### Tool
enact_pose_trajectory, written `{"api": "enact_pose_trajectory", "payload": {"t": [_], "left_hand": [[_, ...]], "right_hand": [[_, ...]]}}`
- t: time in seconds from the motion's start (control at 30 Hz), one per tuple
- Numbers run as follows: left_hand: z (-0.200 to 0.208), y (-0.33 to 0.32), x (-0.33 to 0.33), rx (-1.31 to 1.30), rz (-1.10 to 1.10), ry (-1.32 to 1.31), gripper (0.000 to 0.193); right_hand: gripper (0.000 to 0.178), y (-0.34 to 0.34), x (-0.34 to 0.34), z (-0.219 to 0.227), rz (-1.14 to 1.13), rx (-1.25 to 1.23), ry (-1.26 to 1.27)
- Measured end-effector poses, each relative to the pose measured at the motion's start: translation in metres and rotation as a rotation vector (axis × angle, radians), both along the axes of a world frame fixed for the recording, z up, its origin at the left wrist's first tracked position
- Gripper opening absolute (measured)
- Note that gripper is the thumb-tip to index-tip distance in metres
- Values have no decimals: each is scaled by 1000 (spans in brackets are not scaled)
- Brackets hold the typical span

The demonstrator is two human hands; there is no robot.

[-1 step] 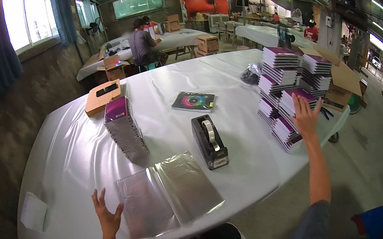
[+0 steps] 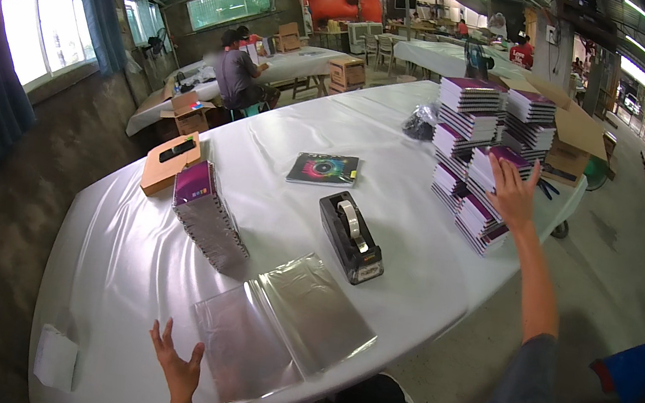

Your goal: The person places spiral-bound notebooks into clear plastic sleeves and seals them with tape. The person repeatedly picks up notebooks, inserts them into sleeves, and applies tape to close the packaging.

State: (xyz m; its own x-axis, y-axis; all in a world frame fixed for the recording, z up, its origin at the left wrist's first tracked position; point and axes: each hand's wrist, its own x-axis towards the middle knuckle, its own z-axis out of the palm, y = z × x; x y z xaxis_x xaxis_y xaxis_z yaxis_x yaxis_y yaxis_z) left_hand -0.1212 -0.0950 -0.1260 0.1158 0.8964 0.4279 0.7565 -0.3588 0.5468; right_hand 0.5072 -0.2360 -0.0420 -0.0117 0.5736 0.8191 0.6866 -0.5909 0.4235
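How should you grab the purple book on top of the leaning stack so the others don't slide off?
Probably by its two long edges, coming from above on the near side, where the right hand already reaches. The top purple book lies flat on the stack of purple books, whose layers step outward, so lifting straight up looks safer than dragging it sideways.
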Motion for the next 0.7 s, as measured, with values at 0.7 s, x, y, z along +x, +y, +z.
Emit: {"api": "enact_pose_trajectory", "payload": {"t": [0.7], "left_hand": [[5,-30,91,-374,-636,-759,106]], "right_hand": [[110,92,-320,-30,1603,-596,1443]]}}
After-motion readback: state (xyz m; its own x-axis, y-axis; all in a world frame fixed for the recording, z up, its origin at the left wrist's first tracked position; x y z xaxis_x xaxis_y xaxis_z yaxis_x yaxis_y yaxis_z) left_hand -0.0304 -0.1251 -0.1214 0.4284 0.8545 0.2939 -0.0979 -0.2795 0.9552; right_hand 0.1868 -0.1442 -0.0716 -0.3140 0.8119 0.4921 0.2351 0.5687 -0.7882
